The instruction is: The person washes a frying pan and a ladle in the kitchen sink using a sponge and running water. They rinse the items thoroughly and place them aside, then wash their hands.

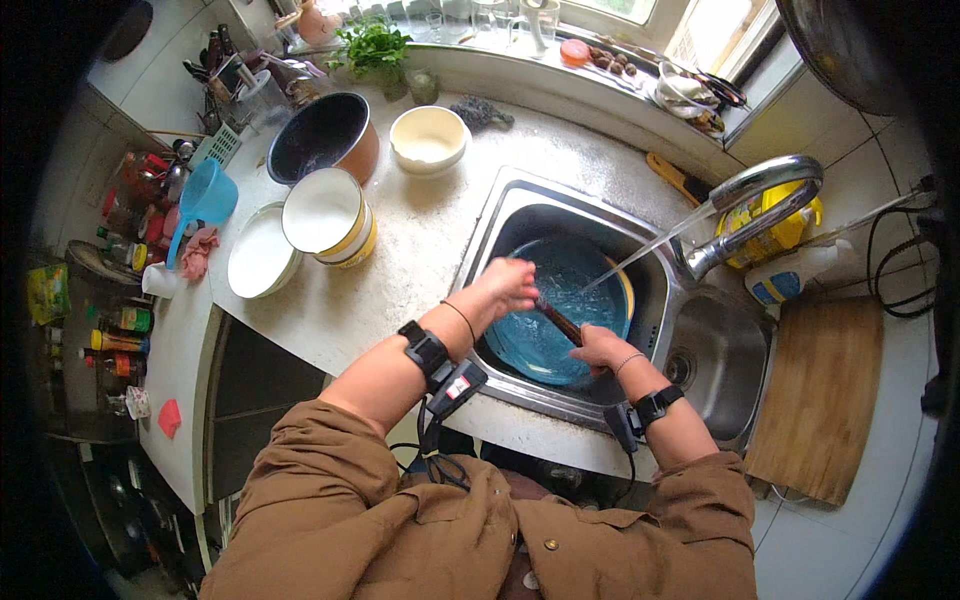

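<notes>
Both of my hands are over the larger sink bowl. Between them runs a slim dark brown bundle (559,321), which looks like chopsticks. My right hand (602,348) is closed round its lower right end. At the upper left end, my left hand (511,285) has its fingers curled on the bundle, slightly blurred. Beneath lies a round blue basin (525,364) with rippling water in it, standing in the steel sink (491,217). A stream of water falls from the curved chrome faucet (765,176) into the basin.
Left on the counter are stacked white plates (262,251), a white-and-yellow enamel pot (324,214), a dark-lined inner pot (322,139) and cream bowls (427,139). A wooden cutting board (817,397) lies right of the small sink bowl (709,360). Bottles (799,274) stand behind the faucet.
</notes>
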`<control>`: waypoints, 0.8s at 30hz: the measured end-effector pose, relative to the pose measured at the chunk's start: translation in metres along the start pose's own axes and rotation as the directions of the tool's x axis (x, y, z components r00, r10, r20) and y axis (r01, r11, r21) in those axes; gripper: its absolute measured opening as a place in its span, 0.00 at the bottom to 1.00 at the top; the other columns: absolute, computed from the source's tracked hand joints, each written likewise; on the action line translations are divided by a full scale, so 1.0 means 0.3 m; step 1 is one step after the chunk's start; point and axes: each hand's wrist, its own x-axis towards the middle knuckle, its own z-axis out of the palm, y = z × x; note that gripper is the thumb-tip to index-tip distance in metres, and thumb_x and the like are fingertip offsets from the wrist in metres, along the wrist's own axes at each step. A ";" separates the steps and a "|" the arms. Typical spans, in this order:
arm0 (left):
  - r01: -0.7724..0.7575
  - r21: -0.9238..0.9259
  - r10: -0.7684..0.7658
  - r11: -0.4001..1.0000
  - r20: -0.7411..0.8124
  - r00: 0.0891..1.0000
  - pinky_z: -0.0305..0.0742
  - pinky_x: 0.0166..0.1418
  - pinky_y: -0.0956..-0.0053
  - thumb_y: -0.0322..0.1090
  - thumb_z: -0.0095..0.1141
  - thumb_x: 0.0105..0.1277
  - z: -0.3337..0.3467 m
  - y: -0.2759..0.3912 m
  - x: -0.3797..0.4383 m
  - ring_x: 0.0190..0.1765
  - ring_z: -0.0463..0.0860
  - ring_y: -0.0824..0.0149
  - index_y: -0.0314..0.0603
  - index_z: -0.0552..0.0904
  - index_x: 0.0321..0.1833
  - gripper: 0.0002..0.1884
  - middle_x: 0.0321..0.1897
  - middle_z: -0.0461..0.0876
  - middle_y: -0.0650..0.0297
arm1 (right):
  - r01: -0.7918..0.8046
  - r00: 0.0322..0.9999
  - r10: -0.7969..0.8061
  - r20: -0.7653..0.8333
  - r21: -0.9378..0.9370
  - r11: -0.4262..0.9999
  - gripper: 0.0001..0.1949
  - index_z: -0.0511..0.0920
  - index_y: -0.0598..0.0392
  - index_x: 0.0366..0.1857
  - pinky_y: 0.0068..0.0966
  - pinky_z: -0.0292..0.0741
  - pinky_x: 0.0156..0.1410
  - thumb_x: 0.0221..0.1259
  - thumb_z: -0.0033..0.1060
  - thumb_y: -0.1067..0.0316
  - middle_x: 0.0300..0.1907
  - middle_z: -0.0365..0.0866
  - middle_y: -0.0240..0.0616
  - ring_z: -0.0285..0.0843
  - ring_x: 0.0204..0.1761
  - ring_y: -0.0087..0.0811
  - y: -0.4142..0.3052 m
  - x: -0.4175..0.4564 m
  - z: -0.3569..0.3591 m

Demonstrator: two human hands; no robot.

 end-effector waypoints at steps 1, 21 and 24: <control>0.076 0.011 -0.076 0.997 0.008 0.997 0.81 0.40 0.63 0.40 0.52 0.68 0.022 -0.030 0.009 0.40 0.78 0.60 0.37 0.72 0.53 0.17 0.38 0.72 0.61 | -0.049 0.996 0.052 -0.066 0.040 0.998 0.18 0.70 0.64 0.42 0.33 0.79 0.29 0.55 0.62 0.62 0.28 0.80 0.48 0.83 0.25 0.39 0.010 -0.004 -0.022; -0.235 -0.408 0.267 0.882 0.021 0.964 0.73 0.32 0.74 0.54 0.55 0.66 0.212 0.061 -0.091 0.23 0.71 0.71 0.47 0.69 0.27 0.20 0.18 0.68 0.68 | 0.446 0.784 -0.045 -0.620 0.510 0.735 0.20 0.74 0.53 0.56 0.21 0.70 0.47 0.70 0.45 0.51 0.50 0.79 0.32 0.76 0.48 0.24 0.192 -0.213 -0.270; -0.326 -0.349 0.344 0.879 -0.010 0.939 0.71 0.31 0.76 0.54 0.54 0.66 0.185 0.075 -0.118 0.22 0.68 0.73 0.49 0.68 0.27 0.20 0.17 0.65 0.71 | 0.456 0.790 -0.105 -0.604 0.465 0.759 0.20 0.74 0.54 0.56 0.22 0.70 0.48 0.68 0.49 0.52 0.50 0.77 0.29 0.75 0.49 0.24 0.223 -0.162 -0.363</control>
